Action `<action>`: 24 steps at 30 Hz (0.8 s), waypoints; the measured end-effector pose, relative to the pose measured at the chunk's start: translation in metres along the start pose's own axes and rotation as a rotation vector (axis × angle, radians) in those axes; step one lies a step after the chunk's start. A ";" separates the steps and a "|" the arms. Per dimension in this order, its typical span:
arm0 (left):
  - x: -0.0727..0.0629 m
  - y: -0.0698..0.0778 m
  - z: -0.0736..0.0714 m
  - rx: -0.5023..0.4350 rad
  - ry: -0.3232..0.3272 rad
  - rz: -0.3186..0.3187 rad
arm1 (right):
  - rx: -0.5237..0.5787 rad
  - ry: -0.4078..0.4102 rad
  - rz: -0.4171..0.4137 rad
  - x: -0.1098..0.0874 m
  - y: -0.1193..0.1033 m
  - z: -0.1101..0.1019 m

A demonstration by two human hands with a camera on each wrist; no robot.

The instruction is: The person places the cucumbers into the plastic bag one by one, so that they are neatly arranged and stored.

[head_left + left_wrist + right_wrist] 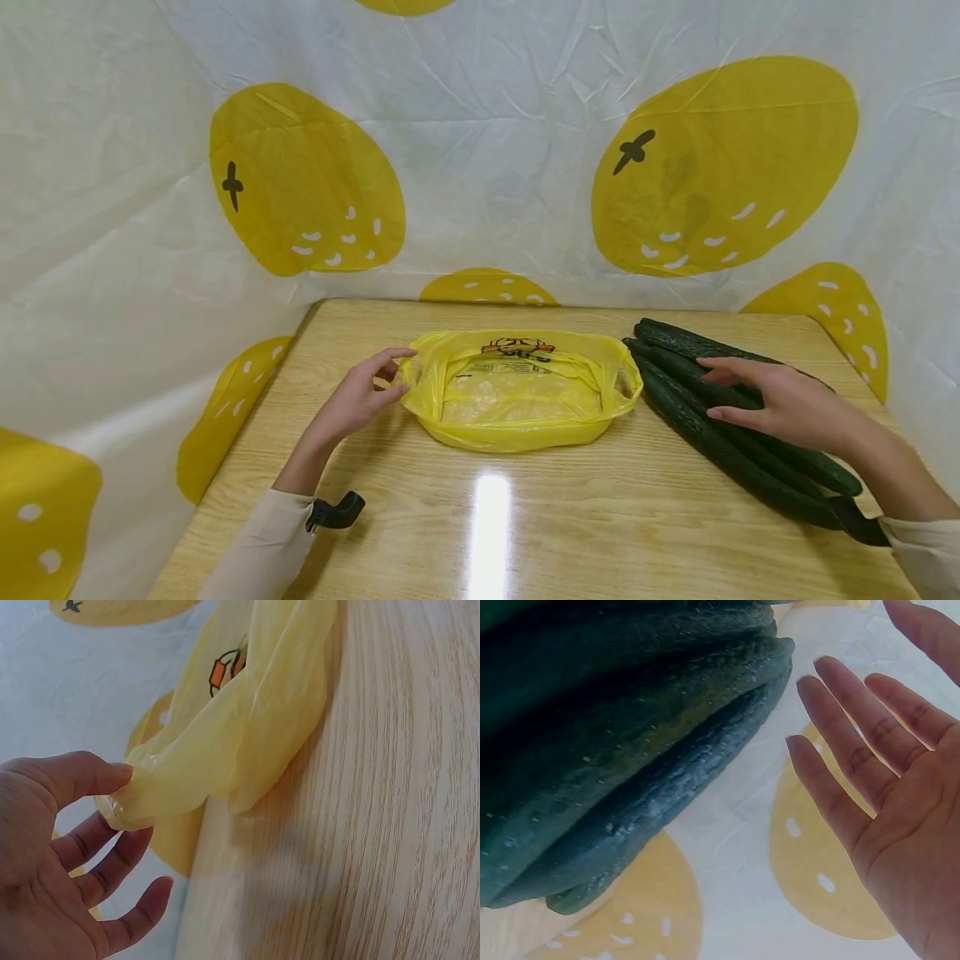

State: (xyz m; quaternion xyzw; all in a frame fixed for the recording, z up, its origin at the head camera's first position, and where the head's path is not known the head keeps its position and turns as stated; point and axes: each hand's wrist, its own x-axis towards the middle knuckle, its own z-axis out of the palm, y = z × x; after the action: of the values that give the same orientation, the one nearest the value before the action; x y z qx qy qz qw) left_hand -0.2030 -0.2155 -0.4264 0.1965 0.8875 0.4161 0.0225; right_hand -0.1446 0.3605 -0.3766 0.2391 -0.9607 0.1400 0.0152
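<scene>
A yellow plastic bag [517, 437] sits on the table with its mouth spread wide, showing a printed figure on its far side. My left hand [358, 398] pinches the bag's left handle between thumb and fingertips; in the left wrist view the handle [169, 784] is drawn out toward the thumb. Several long dark green cucumbers [690, 421] lie side by side to the bag's right, their far ends close to it. Over them hovers my right hand [798, 404], fingers extended and apart from the cucumbers [630, 742] in the right wrist view.
The wood-grain table [585, 533] carries a bright light reflection at its front middle. A white sheet [495, 192] with yellow fruit prints hangs behind and at both sides. Each wrist wears a black mount [336, 510].
</scene>
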 end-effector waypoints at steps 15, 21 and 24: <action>0.003 -0.001 0.000 -0.046 -0.009 -0.002 | 0.058 -0.053 0.003 -0.013 0.002 0.018; 0.004 -0.003 0.000 -0.051 -0.013 -0.006 | 0.073 -0.085 0.034 -0.017 0.000 0.022; 0.004 -0.004 0.000 -0.059 -0.015 -0.007 | 0.078 -0.097 0.048 -0.018 0.000 0.024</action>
State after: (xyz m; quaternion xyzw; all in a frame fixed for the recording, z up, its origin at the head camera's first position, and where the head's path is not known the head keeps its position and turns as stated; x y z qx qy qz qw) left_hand -0.2083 -0.2160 -0.4285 0.1958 0.8754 0.4404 0.0364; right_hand -0.1274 0.3619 -0.4010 0.2229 -0.9596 0.1661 -0.0439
